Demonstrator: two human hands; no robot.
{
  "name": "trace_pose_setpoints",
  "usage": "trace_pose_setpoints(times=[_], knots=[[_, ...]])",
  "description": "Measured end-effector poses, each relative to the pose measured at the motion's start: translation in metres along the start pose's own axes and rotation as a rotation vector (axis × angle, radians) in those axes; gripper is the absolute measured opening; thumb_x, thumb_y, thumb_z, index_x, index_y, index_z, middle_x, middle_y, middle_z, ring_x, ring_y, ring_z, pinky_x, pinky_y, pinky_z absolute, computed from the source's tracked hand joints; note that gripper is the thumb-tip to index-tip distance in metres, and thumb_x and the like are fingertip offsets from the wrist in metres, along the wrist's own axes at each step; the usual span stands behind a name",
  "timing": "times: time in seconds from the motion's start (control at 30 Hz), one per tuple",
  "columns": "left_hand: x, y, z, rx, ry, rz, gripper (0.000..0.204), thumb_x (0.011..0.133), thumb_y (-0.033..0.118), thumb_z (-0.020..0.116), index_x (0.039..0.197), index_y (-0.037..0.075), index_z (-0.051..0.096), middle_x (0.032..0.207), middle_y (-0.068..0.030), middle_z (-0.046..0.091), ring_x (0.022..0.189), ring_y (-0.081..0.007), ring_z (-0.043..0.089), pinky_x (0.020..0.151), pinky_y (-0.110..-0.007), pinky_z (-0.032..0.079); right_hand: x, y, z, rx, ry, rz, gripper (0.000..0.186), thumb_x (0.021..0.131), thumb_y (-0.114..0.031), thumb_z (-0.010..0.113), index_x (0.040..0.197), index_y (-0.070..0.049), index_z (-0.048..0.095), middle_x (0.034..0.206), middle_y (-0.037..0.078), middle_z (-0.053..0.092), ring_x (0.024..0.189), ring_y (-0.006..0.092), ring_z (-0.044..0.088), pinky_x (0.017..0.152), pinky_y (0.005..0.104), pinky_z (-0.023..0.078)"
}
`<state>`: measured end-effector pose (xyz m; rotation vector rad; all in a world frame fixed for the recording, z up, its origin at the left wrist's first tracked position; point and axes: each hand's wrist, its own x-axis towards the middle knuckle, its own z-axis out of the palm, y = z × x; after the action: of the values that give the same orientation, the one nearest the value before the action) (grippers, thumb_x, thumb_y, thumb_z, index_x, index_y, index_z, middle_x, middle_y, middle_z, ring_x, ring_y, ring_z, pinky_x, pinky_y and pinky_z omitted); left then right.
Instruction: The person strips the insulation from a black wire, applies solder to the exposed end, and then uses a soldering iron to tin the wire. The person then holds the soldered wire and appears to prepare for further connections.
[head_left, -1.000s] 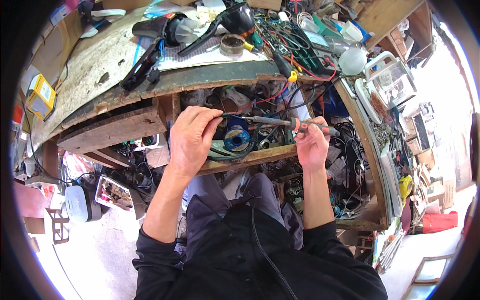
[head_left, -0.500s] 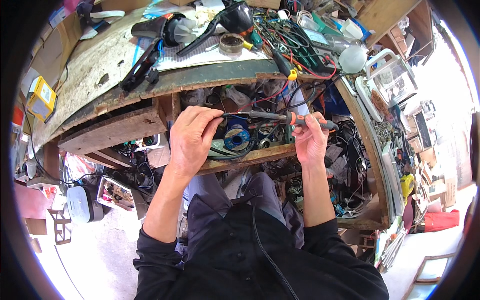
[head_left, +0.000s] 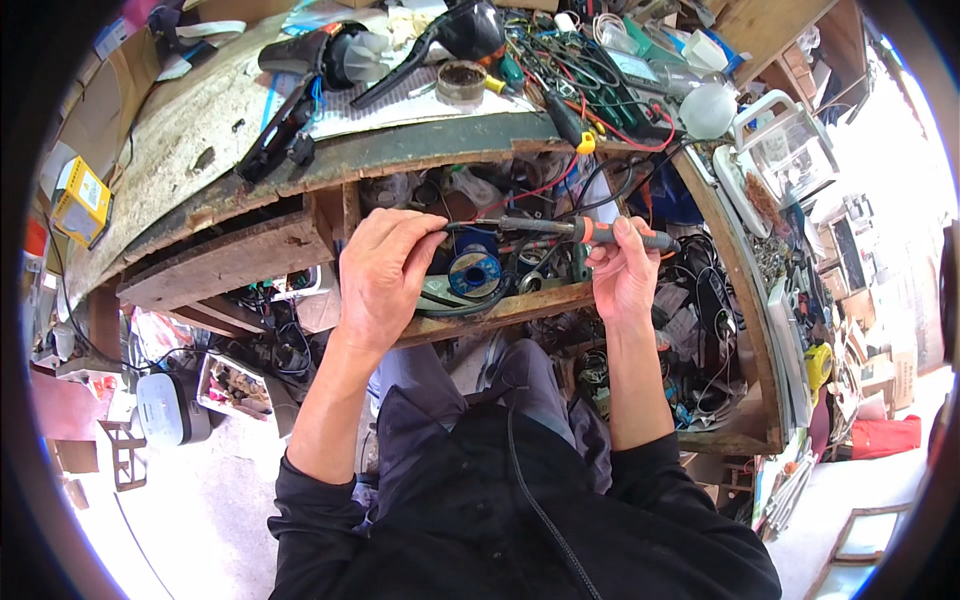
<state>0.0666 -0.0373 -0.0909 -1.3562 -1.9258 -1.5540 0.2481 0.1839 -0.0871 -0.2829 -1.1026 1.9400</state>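
Note:
My left hand [head_left: 383,278] is closed, its thumb and fingertips pinching the end of a black cable [head_left: 458,227]. In my right hand [head_left: 627,278] a soldering iron [head_left: 597,231] with a dark grey and orange handle lies nearly level, its metal shaft pointing left. The iron's tip is close to the cable end by my left fingertips; whether they touch is too small to tell. Below the iron, a spool of solder wire [head_left: 474,272] with a blue label sits in the open drawer [head_left: 545,303], beside a loop of dark cable.
Above the drawer is the worktable [head_left: 225,165], with a taken-apart hair dryer [head_left: 325,55], a round tin [head_left: 461,84] and a pile of pliers and wires [head_left: 575,85]. A wooden bin of tangled cables [head_left: 710,300] stands right of the drawer. A yellow box [head_left: 82,203] is far left.
My right hand has shifted slightly, and the soldering iron's handle end sits a little higher and further right. My left hand has hardly moved and still pinches the cable.

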Motion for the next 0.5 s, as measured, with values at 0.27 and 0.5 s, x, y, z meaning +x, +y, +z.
trace_pose_setpoints(times=[0.27, 0.5], knots=[[0.0009, 0.001, -0.0009, 0.005, -0.009, 0.001, 0.02, 0.081, -0.006, 0.075, 0.1, 0.001, 0.073, 0.094, -0.0112, 0.071, 0.084, -0.024, 0.067, 0.074, -0.031, 0.054, 0.002, 0.0013, -0.0005, -0.036, 0.03, 0.005, 0.016, 0.094, -0.013, 0.073, 0.085, -0.009, 0.06, 0.08, 0.011, 0.073, 0.061, 0.0169, 0.071, 0.053, 0.0302, 0.063], [0.0006, 0.0001, -0.0001, 0.004, -0.005, 0.003, 0.019, 0.081, -0.005, 0.075, 0.099, 0.0, 0.073, 0.094, -0.0112, 0.071, 0.084, -0.0244, 0.067, 0.074, -0.032, 0.054, 0.0019, 0.0008, 0.0011, -0.057, 0.052, 0.008, 0.019, 0.093, -0.014, 0.073, 0.083, -0.01, 0.058, 0.08, 0.011, 0.073, 0.061, 0.0164, 0.071, 0.053, 0.03, 0.062]])
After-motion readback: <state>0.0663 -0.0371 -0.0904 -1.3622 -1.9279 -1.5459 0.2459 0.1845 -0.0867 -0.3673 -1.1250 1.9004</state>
